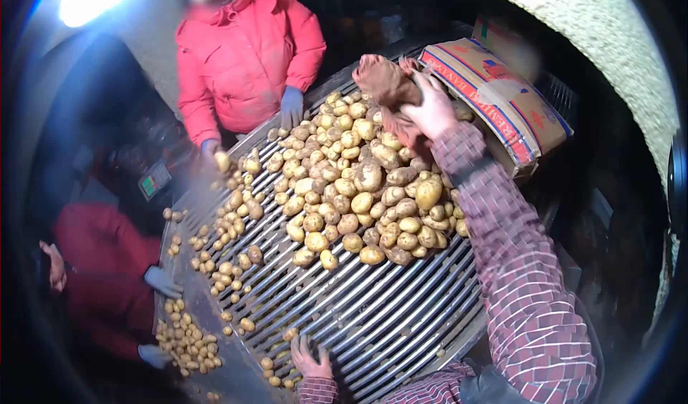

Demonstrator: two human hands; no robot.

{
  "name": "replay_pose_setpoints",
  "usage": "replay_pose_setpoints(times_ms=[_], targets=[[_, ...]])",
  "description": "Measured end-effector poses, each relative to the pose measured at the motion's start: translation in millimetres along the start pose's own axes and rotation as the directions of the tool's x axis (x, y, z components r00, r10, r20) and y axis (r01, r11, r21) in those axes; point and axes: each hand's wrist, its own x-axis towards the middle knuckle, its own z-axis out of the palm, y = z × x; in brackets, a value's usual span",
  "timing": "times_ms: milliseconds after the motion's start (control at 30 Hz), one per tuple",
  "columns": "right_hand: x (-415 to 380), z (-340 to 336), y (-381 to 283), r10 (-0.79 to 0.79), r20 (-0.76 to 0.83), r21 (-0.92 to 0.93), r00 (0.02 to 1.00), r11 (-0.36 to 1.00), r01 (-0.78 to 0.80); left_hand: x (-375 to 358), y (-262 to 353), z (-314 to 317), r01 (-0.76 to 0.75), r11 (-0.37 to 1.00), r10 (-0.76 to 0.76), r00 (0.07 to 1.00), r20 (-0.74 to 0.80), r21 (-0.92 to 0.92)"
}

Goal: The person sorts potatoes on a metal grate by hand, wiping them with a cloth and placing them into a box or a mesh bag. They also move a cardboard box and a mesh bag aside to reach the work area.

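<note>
My right hand (433, 108) is closed on a crumpled reddish sack (387, 81), held over the far right side of a big heap of potatoes (358, 182). The limp material hangs down onto the heap, beside a cardboard box. Much lower in the view, my left hand (310, 359) rests over the metal bars of a sorting grate (373, 318), its fingers apart and nothing in its grasp. Just beyond its fingertips lies a single potato (290, 334), and a few small potatoes (271, 375) sit to its left.
A printed banana box (502, 96) stands at the grate's far right edge. Across the grate, a person in a pink jacket (247, 53) handles potatoes with gloved hands. Another in dark red (107, 260) has gloved hands around a pile of small potatoes (188, 339).
</note>
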Motion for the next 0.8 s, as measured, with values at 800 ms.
replay_pose_setpoints(times_ms=[800], targets=[[-144.4, 118.6, -10.9, 0.176, 0.704, -0.236, 0.688, 0.972, -0.007, -11.3, 1.8, 26.6, 0.047, 0.997, -0.045, 0.998, -0.034, 0.064]])
